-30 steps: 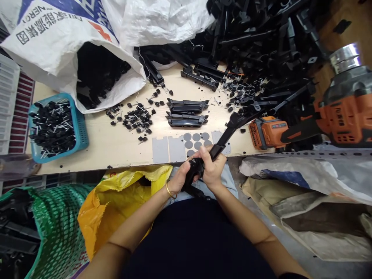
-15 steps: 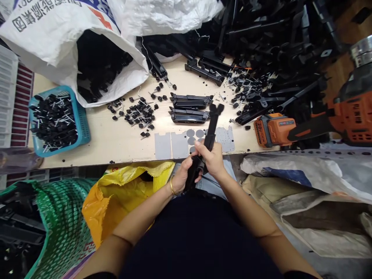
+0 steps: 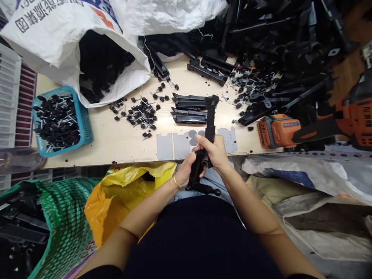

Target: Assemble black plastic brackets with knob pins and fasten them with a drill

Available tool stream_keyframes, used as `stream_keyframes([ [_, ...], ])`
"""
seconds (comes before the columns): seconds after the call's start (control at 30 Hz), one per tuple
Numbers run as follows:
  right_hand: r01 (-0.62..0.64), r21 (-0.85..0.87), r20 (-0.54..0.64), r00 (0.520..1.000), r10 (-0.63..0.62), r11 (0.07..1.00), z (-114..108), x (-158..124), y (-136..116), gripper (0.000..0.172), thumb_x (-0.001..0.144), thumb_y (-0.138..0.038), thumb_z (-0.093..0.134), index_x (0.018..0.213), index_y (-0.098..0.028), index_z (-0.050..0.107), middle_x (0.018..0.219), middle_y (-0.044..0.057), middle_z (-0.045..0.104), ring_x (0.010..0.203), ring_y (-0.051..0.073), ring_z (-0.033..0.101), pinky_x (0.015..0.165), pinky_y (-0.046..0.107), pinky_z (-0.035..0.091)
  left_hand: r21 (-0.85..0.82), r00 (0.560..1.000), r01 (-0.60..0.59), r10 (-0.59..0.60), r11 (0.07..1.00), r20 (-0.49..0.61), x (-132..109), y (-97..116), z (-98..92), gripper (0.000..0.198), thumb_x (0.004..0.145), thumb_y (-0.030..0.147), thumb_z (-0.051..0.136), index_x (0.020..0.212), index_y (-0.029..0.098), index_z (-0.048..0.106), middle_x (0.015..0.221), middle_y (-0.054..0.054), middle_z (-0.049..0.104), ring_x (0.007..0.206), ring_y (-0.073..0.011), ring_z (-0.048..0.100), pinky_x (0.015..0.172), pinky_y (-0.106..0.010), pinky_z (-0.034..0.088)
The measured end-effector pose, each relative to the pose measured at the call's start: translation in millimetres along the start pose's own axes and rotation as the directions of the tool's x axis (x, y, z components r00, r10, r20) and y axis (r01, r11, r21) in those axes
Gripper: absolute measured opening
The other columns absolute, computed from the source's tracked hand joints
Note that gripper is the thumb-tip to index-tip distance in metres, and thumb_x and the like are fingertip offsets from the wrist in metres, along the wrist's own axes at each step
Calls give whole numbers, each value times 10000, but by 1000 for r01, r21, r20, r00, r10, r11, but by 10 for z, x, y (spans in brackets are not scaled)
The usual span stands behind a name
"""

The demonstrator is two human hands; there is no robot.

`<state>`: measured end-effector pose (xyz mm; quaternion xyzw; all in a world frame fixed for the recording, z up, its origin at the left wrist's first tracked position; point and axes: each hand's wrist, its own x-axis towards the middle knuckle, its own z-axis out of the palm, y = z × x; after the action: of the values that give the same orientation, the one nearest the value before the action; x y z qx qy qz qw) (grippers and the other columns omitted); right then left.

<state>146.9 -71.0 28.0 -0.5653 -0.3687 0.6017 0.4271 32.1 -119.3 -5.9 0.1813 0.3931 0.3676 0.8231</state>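
A long black jointed plastic bracket (image 3: pixel 210 120) is held in front of my body, over the bench's front edge. My left hand (image 3: pixel 185 171), with a gold bangle at the wrist, is closed round its thicker lower part. My right hand (image 3: pixel 218 153) grips its middle, the thumb lying along it. The upper arm ends in a forked tip, and a thin rod with a ball end (image 3: pixel 209 190) sticks out near my waist. Behind it lie similar folded black brackets (image 3: pixel 190 117), partly covered by the upper arm. The fingers hide the joint.
Black-headed screws (image 3: pixel 142 115) lie loose on the bench (image 3: pixel 130 149); more fill a blue basket (image 3: pixel 86 130). An orange cordless power tool (image 3: pixel 279 130) lies right, below heaped black parts (image 3: pixel 270 50). A white sack (image 3: pixel 55 58) stands back left. Yellow (image 3: pixel 116 197) and green (image 3: pixel 66 209) sacks stand below.
The bracket has turned more upright, and its forked tip has risen slightly. The ball-ended rod now shows below my hands. Both hands keep their hold.
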Motion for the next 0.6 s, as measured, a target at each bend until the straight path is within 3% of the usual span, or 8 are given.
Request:
stream_keyframes([
  [0.07,-20,75,-146,989,31,997,-58,46,86,393,709,-477,698,517,-184,521,487,-14,574,427,96,499,442,231,393,240,996,-20,-2,971,91,19,113,-62,826,713,835,486,1138,135,594,812,-78,665,665,-177,634,547,-270,497],
  [0.13,19,139,-330,944,29,990,-116,104,173,384,695,-476,702,532,-197,494,483,-25,564,443,104,516,469,239,424,574,969,-169,30,801,243,-9,203,-77,976,668,845,527,1347,145,472,1170,-168,633,1034,-293,633,808,-378,541],
  [0.2,73,189,-478,878,27,979,-143,177,229,397,672,-490,708,535,-204,469,474,-38,542,456,103,516,499,241,447,837,938,-342,101,428,332,-64,211,-8,1192,554,758,721,1488,174,264,1459,-197,413,1323,-379,425,1033,-487,432],
  [0.27,97,241,-541,840,50,966,-125,241,249,415,669,-522,695,551,-206,453,486,-44,531,473,98,512,515,240,453,958,929,-286,252,20,272,-83,133,123,1208,593,559,817,1519,165,150,1495,-229,337,1355,-410,368,1071,-558,367],
  [0.3,100,258,-546,836,59,961,-108,258,248,423,679,-542,680,564,-206,450,498,-44,529,485,97,514,523,239,456,976,911,-193,351,-103,218,-63,81,186,1121,672,445,794,1521,150,124,1456,-241,382,1316,-399,420,1048,-560,387],
  [0.4,91,162,-452,892,-8,983,-133,202,193,425,731,-592,623,647,-196,494,603,-21,569,579,112,554,596,258,492,989,836,-52,535,-136,118,93,12,237,924,780,205,659,1518,128,107,1294,-205,547,1142,-311,577,945,-451,493],
  [0.5,123,-201,-195,967,-163,972,-368,-8,20,446,731,-585,653,917,-185,587,868,41,638,755,166,606,683,326,529,994,843,-104,527,-33,106,199,173,39,832,746,172,657,1478,170,262,1252,-138,605,1081,-261,620,903,-371,531],
  [0.6,322,-641,-25,899,-438,697,-650,-232,-239,566,707,-509,726,1154,-206,557,1075,100,613,933,230,594,786,404,523,992,882,-126,460,12,106,75,433,-202,682,738,243,681,1380,214,450,1175,-90,658,975,-248,662,867,-375,542],
])
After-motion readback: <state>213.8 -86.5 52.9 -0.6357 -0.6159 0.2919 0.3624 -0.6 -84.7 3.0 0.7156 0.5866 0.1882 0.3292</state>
